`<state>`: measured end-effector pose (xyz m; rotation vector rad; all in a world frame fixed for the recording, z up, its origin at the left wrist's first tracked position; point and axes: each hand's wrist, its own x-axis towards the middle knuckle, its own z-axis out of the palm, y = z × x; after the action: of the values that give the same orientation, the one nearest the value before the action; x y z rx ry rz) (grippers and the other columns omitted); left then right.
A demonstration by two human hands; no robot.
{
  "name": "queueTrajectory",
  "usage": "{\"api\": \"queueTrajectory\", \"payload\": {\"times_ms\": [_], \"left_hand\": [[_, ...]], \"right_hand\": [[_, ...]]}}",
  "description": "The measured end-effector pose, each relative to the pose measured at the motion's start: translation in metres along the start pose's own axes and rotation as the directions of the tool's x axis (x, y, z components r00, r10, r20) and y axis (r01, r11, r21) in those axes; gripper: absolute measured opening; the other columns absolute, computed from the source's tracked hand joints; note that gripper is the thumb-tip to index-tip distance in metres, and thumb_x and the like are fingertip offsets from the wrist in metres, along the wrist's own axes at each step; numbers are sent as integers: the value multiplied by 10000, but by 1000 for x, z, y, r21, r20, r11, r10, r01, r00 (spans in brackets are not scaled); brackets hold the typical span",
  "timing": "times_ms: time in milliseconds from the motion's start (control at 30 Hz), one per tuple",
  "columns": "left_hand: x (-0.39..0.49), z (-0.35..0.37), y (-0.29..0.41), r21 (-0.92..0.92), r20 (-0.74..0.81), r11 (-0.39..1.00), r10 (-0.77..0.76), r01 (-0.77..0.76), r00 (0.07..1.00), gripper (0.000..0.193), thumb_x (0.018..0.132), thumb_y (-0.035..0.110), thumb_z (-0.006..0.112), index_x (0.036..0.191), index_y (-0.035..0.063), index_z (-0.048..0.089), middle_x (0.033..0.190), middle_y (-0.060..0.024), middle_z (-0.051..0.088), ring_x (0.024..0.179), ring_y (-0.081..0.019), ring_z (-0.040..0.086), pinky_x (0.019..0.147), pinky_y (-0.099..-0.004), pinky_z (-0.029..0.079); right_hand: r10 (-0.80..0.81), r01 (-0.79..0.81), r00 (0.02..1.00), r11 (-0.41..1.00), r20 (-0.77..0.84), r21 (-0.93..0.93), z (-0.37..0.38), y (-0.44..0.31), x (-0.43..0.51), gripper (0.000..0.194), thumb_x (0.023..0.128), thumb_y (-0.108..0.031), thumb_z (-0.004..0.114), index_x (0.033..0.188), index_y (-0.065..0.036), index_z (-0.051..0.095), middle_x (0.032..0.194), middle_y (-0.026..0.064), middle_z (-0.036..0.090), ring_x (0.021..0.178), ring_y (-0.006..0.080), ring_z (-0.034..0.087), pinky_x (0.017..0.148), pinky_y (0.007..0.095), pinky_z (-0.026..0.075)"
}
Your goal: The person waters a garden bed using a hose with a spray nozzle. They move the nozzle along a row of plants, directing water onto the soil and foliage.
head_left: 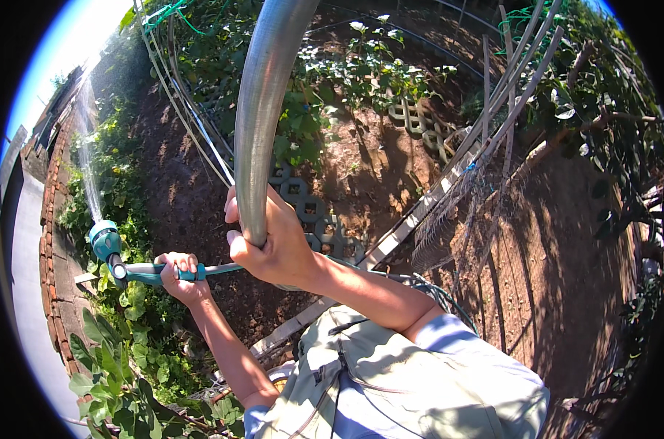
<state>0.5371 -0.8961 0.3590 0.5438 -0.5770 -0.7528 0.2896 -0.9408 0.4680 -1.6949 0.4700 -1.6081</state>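
My left hand is wrapped around the teal and grey handle of a hose spray nozzle. Water streams out of the round nozzle head towards the far left and breaks into fine spray. A pale green hose runs from the handle's end and passes behind my right wrist. My right hand grips a thick grey metal pole that rises close to the camera; the part inside the fist is hidden.
Leafy plants grow beside a brick-edged wall on the left. Concrete lattice blocks lie in the soil ahead. A pale concrete edging crosses diagonally. Leaning wooden poles and rolled wire mesh stand on the right.
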Motion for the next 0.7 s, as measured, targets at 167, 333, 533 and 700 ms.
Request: {"api": "queueTrajectory", "payload": {"times_ms": [167, 333, 533, 700], "left_hand": [[-1, 2, 2, 13, 33, 1000, 0, -1, 999, 214, 823, 88, 616, 746, 136, 423, 622, 10, 461, 517, -92, 441, 502, -244, 409], [2, -2, 0, -8, 34, 1000, -8, 8, 999, 212, 820, 86, 616, 744, 137, 424, 622, 11, 461, 514, -93, 440, 501, -242, 408], [1, 1, -1, -29, 9, 999, -15, 16, 1000, 205, 816, 85, 614, 746, 132, 428, 619, 9, 458, 511, -98, 439, 502, -249, 407], [-3, 3, 0, -19, -48, 1000, -12, 11, 999, 110, 822, 91, 605, 842, 99, 498, 639, -5, 469, 506, -109, 439, 497, -262, 407]], "right_hand": [[3, -3, 1000, 1000, -3, -4, 1, -1, 0, 249, 739, 30, 613, 958, -40, 518, 957, 101, 519, 795, 191, 525, 717, 336, 449], [-14, 14, 1000, 1000, -10, -10, 2, 1, -1, 255, 735, 33, 611, 958, -41, 514, 952, 102, 519, 792, 193, 529, 716, 340, 453], [-46, 45, 999, 999, -17, -21, 1, 4, 1, 250, 746, 42, 608, 966, -41, 523, 965, 104, 527, 786, 192, 530, 710, 335, 451], [-56, 56, 998, 998, -4, -37, 0, 4, 1, 266, 744, 48, 618, 987, -31, 545, 1002, 103, 553, 772, 149, 520, 681, 301, 443]]}}
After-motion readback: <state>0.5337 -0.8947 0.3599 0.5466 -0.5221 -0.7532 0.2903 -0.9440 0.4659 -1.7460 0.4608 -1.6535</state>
